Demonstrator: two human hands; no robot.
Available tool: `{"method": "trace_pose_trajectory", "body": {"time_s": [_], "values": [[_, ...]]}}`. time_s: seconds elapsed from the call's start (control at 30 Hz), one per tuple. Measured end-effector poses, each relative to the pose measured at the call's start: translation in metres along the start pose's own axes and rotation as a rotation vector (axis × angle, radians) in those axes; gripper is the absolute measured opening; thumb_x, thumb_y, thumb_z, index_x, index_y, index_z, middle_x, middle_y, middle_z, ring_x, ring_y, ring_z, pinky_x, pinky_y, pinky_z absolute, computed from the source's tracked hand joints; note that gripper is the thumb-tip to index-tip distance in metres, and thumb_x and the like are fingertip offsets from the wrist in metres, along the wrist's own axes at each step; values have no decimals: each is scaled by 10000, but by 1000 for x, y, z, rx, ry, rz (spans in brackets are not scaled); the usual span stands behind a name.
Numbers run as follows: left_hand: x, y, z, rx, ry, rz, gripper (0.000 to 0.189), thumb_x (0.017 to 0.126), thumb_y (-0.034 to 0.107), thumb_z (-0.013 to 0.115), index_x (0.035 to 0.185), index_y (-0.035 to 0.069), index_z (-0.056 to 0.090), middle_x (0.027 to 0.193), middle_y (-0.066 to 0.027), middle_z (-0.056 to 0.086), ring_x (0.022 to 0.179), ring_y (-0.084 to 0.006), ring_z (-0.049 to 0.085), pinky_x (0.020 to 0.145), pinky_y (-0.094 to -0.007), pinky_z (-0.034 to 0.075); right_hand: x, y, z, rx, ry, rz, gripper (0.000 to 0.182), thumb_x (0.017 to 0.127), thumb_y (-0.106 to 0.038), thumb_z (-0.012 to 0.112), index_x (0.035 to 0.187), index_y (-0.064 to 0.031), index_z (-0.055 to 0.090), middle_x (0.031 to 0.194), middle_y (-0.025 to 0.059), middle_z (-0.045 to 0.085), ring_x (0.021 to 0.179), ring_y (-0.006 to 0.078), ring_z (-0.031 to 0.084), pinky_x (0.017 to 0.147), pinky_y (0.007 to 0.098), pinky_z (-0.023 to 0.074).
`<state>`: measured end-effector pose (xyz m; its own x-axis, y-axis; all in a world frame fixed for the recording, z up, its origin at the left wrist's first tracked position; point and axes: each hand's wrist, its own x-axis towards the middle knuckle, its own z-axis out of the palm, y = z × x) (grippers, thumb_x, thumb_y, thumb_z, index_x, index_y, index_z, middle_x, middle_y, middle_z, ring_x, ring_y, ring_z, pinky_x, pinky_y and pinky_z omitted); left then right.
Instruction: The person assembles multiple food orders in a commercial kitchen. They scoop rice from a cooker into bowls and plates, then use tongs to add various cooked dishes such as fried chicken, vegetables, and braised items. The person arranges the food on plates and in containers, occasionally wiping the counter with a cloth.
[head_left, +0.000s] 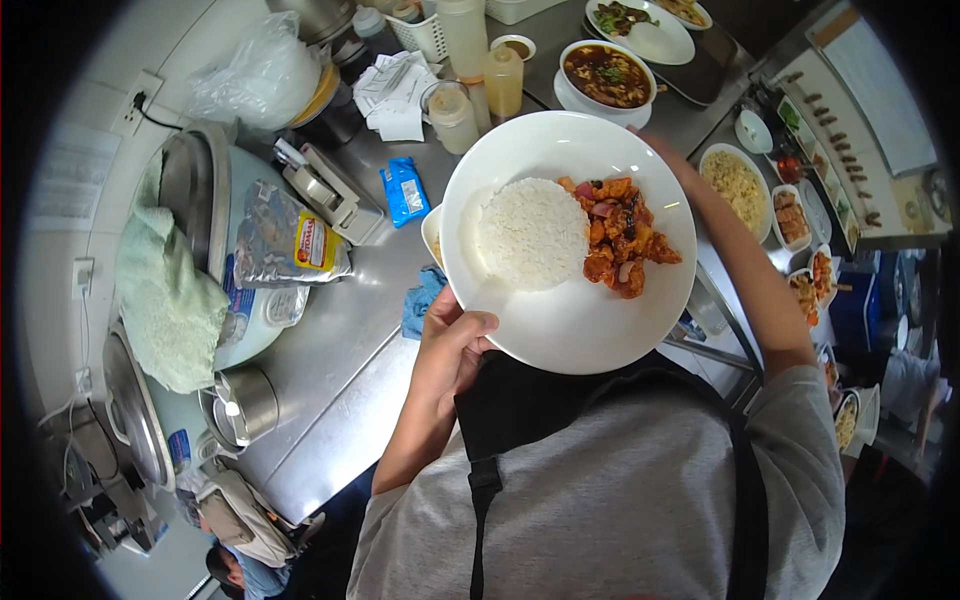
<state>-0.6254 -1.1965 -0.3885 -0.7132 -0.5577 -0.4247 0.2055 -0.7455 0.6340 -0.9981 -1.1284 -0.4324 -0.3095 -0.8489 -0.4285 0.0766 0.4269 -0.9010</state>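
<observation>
My left hand (454, 341) grips the near-left rim of a white round plate (517, 330), thumb on top and fingers underneath. On the plate, a molded mound of white rice (534, 234) sits beside glazed, reddish-brown fried pieces (622, 240) with bits of onion. My right hand (660, 150) is at the plate's far right side, mostly hidden behind the rim; whether it touches the plate cannot be told. Just beyond it, a white bowl of dark brown soup (606, 73) stands on a saucer. Part of another white dish (432, 232) shows under the plate's left edge.
A steel counter (337, 330) bears a blue cloth (424, 300), a blue packet (405, 191), a tape dispenser (337, 195) and squeeze bottles (502, 79). Large lidded pots (255, 180) stand left. Fried rice (731, 184) and other dishes are at right. Another person (247, 570) is at lower left.
</observation>
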Motion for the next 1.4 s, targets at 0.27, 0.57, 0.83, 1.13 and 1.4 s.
{"method": "trace_pose_trajectory", "body": {"time_s": [0.27,0.57,0.83,1.13,1.4], "values": [[-29,-2,-31,-85,136,137,408,704,-78,516,1107,-25,548,942,-119,632,777,-189,652,674,-310,583,2,46,8,252,20,18,405,909,-182,405,1279,-29,465,1201,126,549,994,208,583,895,340,454],[-116,-42,-51,-159,639,283,391,716,-15,532,1107,-1,538,950,-102,622,761,-182,643,665,-325,586,8,97,-18,-517,185,-266,208,775,-69,658,982,-45,665,828,11,640,762,98,580,681,241,462],[-161,-73,-107,-204,687,364,390,738,22,528,1127,-16,517,967,-110,625,755,-196,659,643,-321,598,-59,28,-6,-418,124,-442,269,799,-70,665,671,-90,430,979,45,618,836,56,570,709,203,447],[-192,-56,-223,-225,502,265,391,730,1,529,1120,-20,513,933,-104,620,751,-185,647,678,-328,592,-109,-42,139,263,-7,-411,136,911,-167,562,816,-115,481,827,-7,530,492,20,386,464,170,326],[-210,7,-341,280,508,101,334,734,55,575,1056,-33,594,824,-66,643,652,-125,622,624,-246,542,-69,-18,266,-143,-81,-197,149,879,-236,600,896,-94,558,756,-41,509,580,39,412,533,202,341]]}}
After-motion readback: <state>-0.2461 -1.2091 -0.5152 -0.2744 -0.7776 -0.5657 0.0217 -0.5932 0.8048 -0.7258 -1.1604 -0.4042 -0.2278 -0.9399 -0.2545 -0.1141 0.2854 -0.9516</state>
